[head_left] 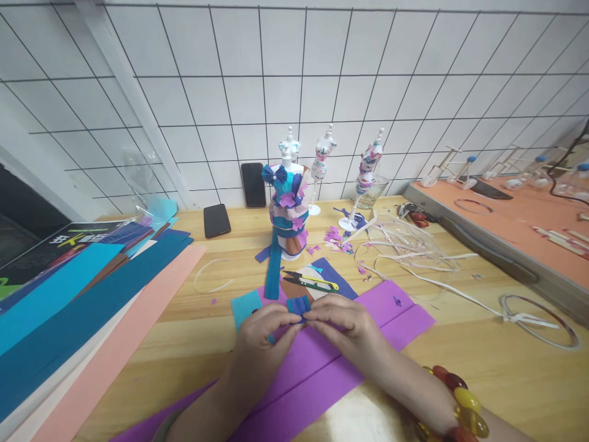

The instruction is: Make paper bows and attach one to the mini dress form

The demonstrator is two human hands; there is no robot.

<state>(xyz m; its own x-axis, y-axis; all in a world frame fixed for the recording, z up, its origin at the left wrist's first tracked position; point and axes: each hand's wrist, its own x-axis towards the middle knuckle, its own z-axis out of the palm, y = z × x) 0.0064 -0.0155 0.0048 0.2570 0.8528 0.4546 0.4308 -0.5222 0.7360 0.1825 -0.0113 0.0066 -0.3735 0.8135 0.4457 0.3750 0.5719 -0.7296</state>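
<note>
A small piece of blue crepe paper [299, 304] is pinched between my two hands. My left hand [263, 331] grips its left end and my right hand [343, 319] its right end, fingertips nearly meeting. Below them lies a long purple crepe paper sheet [317, 380]. Just beyond my fingers, yellow-and-green thread snips [317, 282] rest on paper scraps. Behind these stands a mini dress form [289, 202] wrapped in coloured paper, with a blue bow [275, 175] at its shoulder and a teal strip [273, 264] hanging down.
Coloured paper sheets [105, 313] fill the left side. Two phones [216, 221] [253, 185] are near the wall, beside more mini dress forms [365, 172]. Tangled white ribbon [414, 245], a hoop [539, 321] and a glass [370, 193] are to the right, by an orange-topped tray [519, 227].
</note>
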